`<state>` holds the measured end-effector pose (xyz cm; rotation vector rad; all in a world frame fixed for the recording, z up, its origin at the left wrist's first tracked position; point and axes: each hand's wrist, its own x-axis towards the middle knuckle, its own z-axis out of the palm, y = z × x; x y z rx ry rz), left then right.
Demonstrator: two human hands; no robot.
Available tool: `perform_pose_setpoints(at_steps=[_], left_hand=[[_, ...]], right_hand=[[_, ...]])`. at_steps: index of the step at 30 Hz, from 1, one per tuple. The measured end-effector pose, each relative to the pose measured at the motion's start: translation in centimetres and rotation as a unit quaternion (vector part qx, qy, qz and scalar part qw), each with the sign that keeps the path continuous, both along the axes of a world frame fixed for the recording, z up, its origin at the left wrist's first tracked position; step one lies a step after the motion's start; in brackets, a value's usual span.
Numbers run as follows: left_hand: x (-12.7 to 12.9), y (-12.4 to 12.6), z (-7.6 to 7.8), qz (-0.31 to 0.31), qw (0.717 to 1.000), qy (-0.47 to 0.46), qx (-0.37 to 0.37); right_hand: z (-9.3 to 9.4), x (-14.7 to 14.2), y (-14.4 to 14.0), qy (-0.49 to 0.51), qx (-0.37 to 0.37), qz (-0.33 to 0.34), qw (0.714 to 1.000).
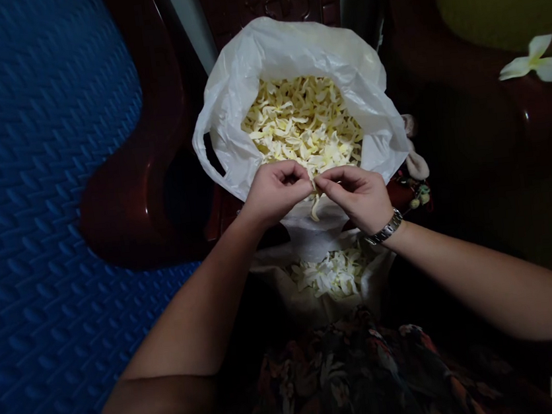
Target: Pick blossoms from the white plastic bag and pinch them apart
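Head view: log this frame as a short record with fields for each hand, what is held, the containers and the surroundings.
left hand: left hand, fingers pinched on the flower
right hand: right hand, pinching the same flower; wristwatch on the wrist
held: flower, pale, between both hands, a petal hanging below
bag: white plastic bag, open, filled with petals
lap: flower pile on a cloth, nearer the body
right side: single flower on a dark chair arm
left side: blue mat
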<state>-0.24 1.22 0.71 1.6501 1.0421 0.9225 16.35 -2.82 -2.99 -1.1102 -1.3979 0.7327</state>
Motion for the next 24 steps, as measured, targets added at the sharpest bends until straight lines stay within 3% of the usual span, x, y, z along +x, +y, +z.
perform_pose_setpoints(at_steps=[9, 24], left_hand=[[0.49, -0.45, 0.39, 0.025, 0.999, 0.026, 0.013], [0.6, -0.75, 0.28, 0.029, 0.996, 0.055, 0.057]], right_hand=[[0.06, 0.22, -0.04, -0.073, 0.044, -0.017, 0.996], [-0.33, 0.32, 0.06, -0.102, 0.055, -0.014, 0.993]])
